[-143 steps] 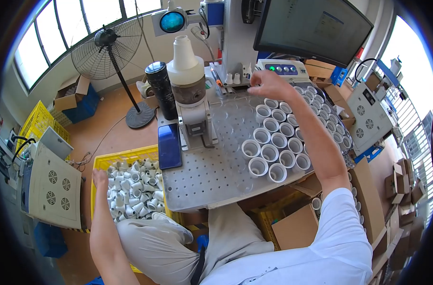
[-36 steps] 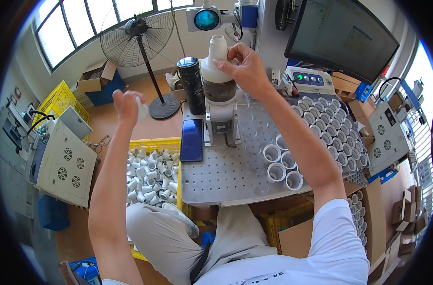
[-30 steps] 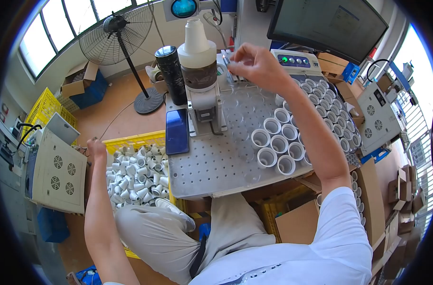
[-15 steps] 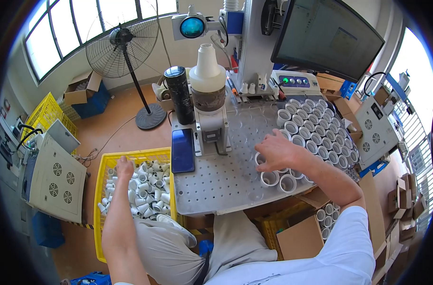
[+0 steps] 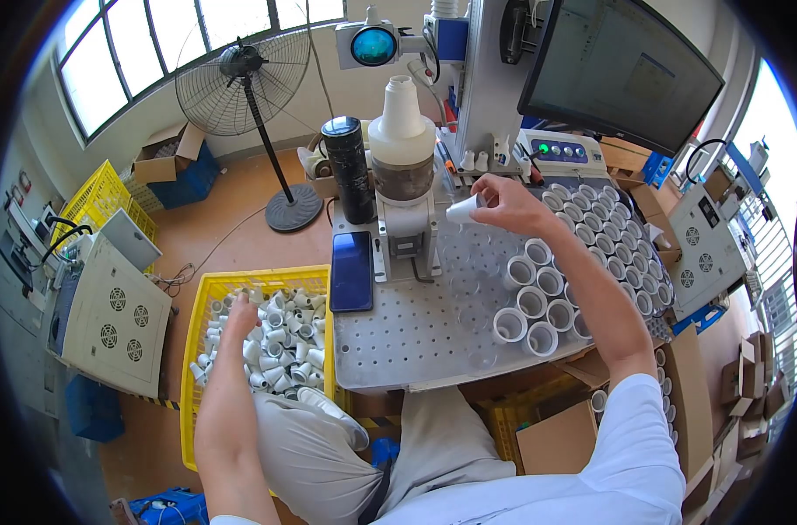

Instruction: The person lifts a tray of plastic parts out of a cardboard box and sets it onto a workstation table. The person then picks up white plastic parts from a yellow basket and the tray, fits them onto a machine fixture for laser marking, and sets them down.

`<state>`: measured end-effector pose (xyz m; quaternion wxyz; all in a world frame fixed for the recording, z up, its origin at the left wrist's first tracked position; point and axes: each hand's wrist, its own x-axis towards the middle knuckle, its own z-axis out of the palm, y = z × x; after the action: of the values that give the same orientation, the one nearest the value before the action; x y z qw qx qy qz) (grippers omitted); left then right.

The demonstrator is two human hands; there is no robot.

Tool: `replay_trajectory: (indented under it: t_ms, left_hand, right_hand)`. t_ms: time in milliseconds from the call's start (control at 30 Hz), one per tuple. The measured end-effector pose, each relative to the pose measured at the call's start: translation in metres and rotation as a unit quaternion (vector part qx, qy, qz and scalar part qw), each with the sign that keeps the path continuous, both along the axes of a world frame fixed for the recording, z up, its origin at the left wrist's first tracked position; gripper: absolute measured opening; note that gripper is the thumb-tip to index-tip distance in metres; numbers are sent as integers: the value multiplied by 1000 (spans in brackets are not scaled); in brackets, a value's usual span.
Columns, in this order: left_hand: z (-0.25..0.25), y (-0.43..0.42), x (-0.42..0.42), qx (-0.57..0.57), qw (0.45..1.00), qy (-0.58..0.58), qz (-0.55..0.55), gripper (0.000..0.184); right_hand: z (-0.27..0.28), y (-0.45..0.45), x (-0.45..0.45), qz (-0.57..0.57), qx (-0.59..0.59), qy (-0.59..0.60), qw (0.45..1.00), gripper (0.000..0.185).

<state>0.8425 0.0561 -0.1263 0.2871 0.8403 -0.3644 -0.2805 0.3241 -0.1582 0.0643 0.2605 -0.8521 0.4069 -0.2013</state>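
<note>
At the near left, the left hand (image 5: 241, 317) is over a yellow plastic crate (image 5: 267, 273) heaped with small white tapered cups (image 5: 280, 352); whether its fingers grip one cannot be told. To the right, upright white round cups (image 5: 541, 338) crowd the perforated grey metal table (image 5: 390, 346), and a dark flat phone (image 5: 352, 271) lies at its left edge. Farther in, the right hand (image 5: 510, 206) pinches a single white tapered cup (image 5: 462, 209), tipped sideways above the table. Left of that cup, standing apart from it, rises a white stepped plastic cone (image 5: 402, 131), with a black cylindrical bottle (image 5: 349, 171) just beside its mount.
</note>
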Motion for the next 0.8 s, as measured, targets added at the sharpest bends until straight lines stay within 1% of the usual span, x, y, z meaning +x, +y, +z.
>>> replay_trajectory:
  t_ms: [67, 133, 200, 233, 267, 300, 367, 433, 467, 567, 633, 667, 733, 767, 800]
  left_hand:
    - [-1, 1, -1, -1, 1000, -4, 0, 34]
    - [13, 4, -14, -3, 1000, 0, -1, 31]
    - [5, 5, -8, -2, 1000, -3, 5, 30]
    - [-3, 6, -1, -1, 1000, -4, 11, 30]
    - [-11, 6, 7, 2, 1000, -5, 9, 30]
    - [-14, 7, 12, 13, 1000, -16, -2, 30]
    - [-21, 2, 16, 21, 999, -25, -16, 30]
    - [-5, 4, 0, 34, 999, -21, 29, 27]
    - [-8, 3, 2, 35, 999, -20, 30, 27]
    - [-24, 2, 16, 30, 999, -26, 9, 26]
    - [-23, 4, 16, 31, 996, -71, -47, 21]
    - [-22, 5, 16, 30, 996, -71, -46, 21]
    - [-7, 6, 5, 47, 999, -15, 13, 19]
    - [-5, 7, 5, 47, 999, -15, 13, 19]
    - [-5, 9, 6, 56, 998, -34, -18, 18]
  right_hand:
    - [-31, -20, 4, -15, -7, -25, 1000, 49]
    - [-44, -23, 9, -32, -12, -50, 998, 52]
    - [-59, -20, 10, -73, 30, -85, 993, 48]
    - [-59, -19, 12, -74, 32, -86, 993, 48]
    - [-60, -17, 11, -76, 10, -83, 994, 46]
    - [-62, -15, 10, -79, -12, -80, 994, 44]
    - [-66, -17, 7, -80, -20, -78, 994, 43]
    - [-69, -16, 7, -77, -38, -90, 992, 40]
    - [-69, -16, 6, -76, -37, -90, 992, 40]
    - [-71, -18, 4, -81, -38, -95, 991, 37]
    - [-70, -18, 3, -87, -39, -88, 992, 37]
    - [-70, -18, 2, -86, -40, -88, 992, 37]
    - [-70, -17, 2, -85, -46, -100, 990, 37]
    - [-70, -16, 1, -85, -47, -100, 990, 37]
    - [-69, -15, 1, -88, -52, -96, 990, 37]
